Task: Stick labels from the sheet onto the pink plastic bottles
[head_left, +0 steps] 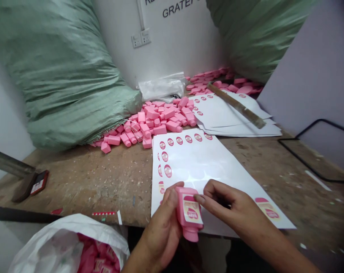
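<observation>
Upside down in my left hand (pixel 163 223) is a small pink plastic bottle (pixel 192 233), its neck toward me. My fingers wrap its left side and back. An oval-and-heart printed label (pixel 191 214) reading "BABY" lies on its front face. My right hand (pixel 226 199) touches the label's upper right edge with the thumb; its other fingers are curled in, and I see nothing between them. Beneath both hands lie white label sheets (pixel 197 163), with pink oval stickers along the top and left edges and one larger sticker (pixel 269 210) at the right.
Loose pink bottles (pixel 160 117) spill from a big green sack (pixel 75 76). Another stack of label sheets (pixel 234 113) sits behind, under a wooden stick (pixel 237 106). A white bag (pixel 66 235) with labelled bottles stands below the table's left front edge. Right: a black wire frame (pixel 303 136).
</observation>
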A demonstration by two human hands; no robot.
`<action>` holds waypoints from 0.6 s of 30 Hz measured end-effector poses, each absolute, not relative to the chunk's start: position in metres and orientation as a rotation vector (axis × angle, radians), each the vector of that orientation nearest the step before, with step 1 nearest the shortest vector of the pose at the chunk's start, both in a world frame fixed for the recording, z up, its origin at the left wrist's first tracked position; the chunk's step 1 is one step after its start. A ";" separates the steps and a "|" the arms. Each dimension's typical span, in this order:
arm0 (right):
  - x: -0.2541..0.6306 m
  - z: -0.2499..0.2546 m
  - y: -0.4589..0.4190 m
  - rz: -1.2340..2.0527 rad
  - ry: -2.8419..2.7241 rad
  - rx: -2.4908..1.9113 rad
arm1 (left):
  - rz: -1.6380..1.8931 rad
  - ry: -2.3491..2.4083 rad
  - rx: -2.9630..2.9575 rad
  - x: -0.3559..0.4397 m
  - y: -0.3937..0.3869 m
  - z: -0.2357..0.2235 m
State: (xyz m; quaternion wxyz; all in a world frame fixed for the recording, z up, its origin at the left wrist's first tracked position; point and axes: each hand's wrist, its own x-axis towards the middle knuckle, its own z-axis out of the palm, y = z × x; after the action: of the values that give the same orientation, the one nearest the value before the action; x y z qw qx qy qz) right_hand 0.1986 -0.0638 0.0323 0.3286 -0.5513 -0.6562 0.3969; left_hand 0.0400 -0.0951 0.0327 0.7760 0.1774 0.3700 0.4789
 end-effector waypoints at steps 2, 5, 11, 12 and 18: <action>0.199 0.031 -0.065 0.973 -1.760 -1.445 | 1.016 0.800 0.417 0.040 -0.097 0.034; 0.201 0.028 -0.067 0.708 -1.853 -1.463 | 1.014 0.824 0.472 0.043 -0.100 0.034; 0.213 0.023 -0.068 0.250 -1.869 -1.483 | 0.983 0.856 0.493 0.043 -0.104 0.033; 0.213 0.024 -0.069 0.292 -1.823 -1.510 | 0.965 0.862 0.484 0.043 -0.104 0.034; 0.192 0.035 -0.078 0.768 -1.738 -1.432 | 0.920 0.808 0.546 0.047 -0.109 0.037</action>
State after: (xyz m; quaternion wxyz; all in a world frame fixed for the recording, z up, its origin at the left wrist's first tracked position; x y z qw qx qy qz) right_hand 0.1916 -0.0776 0.0347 0.3719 -0.5588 -0.6779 0.2997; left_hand 0.0473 -0.1093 0.0370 0.7836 0.2530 0.3745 0.4263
